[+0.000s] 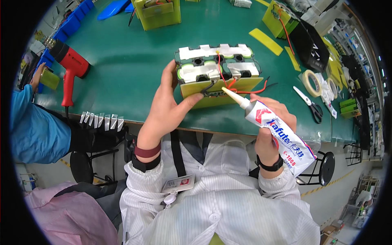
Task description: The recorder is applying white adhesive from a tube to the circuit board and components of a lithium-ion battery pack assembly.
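A battery pack (216,67) stands near the front edge of the green table, its cells topped with white strips and a yellow-green board along its near side. Red and black wires (232,84) come off that side. My left hand (167,100) grips the pack's left end, thumb on the near board and fingers behind. In my right hand (271,122) is a white and blue glue tube (281,141), held tilted. Its cream nozzle (234,97) points up and left, the tip at the wires by the board; whether it touches cannot be made out.
A red heat gun (73,67) lies at the left, near several clear tape strips (102,120) on the table edge. Scissors (310,106), tape rolls (312,83) and yellow strips (265,41) lie at right. More packs (159,14) stand behind. A co-worker's blue sleeve (41,126) is at left.
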The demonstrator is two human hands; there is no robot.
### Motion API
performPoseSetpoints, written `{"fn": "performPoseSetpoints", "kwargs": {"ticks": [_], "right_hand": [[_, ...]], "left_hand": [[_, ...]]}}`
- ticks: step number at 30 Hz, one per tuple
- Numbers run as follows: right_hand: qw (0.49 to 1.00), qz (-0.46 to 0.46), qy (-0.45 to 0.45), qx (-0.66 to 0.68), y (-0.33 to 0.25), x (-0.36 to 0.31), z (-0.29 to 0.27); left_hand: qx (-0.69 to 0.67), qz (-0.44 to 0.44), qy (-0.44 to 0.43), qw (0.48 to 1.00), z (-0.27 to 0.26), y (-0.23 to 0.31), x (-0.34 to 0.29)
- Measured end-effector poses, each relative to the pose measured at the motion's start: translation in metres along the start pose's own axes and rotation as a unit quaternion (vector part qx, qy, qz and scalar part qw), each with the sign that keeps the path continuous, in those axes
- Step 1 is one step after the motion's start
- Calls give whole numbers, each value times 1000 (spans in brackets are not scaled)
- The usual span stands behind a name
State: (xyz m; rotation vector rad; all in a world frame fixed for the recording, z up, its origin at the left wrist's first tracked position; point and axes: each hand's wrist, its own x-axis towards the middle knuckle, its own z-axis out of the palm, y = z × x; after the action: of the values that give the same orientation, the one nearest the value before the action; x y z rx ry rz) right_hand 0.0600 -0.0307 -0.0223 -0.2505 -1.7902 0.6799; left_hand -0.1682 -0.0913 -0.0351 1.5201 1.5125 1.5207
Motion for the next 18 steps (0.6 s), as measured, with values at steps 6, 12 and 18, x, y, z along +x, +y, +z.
{"fn": "performPoseSetpoints", "kwargs": {"ticks": [6,12,18], "right_hand": [[1000,-15,-20,-4,2,5,7],[999,-42,24,-9,4,7,9],[999,-37,23,-27,4,9,12]], "left_hand": [[24,-6,-1,1000,1,6,1],[29,4,1,1000,2,7,2],[23,-4,-3,1000,1,5,2]]}}
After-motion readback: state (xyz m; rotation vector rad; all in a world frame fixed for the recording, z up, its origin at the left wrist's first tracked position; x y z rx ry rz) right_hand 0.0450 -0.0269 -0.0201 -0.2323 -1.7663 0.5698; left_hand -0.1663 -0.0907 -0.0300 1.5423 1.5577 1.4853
